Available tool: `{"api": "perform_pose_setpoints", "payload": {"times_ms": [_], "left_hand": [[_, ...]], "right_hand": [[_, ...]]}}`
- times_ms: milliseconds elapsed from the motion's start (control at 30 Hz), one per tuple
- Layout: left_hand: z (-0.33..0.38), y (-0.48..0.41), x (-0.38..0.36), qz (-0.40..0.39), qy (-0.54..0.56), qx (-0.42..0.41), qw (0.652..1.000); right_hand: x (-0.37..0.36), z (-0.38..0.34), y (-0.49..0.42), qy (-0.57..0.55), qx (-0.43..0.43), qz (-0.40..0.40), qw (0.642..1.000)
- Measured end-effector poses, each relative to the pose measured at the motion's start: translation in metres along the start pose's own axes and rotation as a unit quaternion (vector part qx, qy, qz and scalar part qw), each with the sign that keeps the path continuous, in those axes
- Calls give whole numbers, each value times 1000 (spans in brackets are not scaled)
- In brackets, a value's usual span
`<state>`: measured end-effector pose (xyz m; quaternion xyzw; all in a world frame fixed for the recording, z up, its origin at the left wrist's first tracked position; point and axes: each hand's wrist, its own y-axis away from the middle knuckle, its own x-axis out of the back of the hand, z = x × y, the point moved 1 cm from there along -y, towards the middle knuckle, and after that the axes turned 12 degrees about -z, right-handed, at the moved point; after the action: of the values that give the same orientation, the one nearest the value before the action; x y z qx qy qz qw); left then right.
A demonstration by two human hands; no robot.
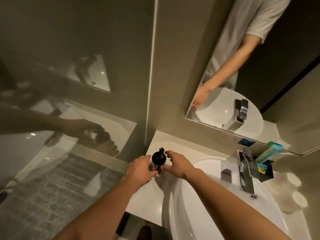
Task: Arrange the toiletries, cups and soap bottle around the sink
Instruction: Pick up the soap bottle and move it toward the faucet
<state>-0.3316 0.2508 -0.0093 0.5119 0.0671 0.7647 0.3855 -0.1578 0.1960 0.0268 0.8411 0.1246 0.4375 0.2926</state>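
Note:
A dark soap bottle (158, 159) with a black pump top stands on the white counter (142, 198) left of the sink (199, 196). My left hand (141, 170) wraps its left side. My right hand (178, 164) cups its right side, fingers spread and touching or nearly touching it. Two white cups (292, 181) (298, 200) stand at the sink's right. A black holder (265, 168) behind the tap holds toiletry packets, with a teal box (270, 151) leaning above it.
A chrome tap (245, 172) rises at the back of the sink. A mirror (259, 66) hangs above it. A glass partition (69, 101) stands close on the left of the counter. A tiled wall runs behind.

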Motion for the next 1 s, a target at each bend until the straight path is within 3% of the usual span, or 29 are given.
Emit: {"api": "perform_pose_setpoints", "payload": {"times_ms": [200,333,700,1000], "left_hand": [[-4,-11,-3,-7,122,-12,992],[-4,-16,-4,-1,147,-21,989],[14,-24,1,-2,124,-26,992],[77,-50,8,-8,70,-79,994]], "right_hand": [[-6,2,-10,-47,18,11,999],[-8,3,-12,-66,33,13,997],[6,14,-9,-74,53,23,996],[48,53,11,-77,19,61,995]]}}
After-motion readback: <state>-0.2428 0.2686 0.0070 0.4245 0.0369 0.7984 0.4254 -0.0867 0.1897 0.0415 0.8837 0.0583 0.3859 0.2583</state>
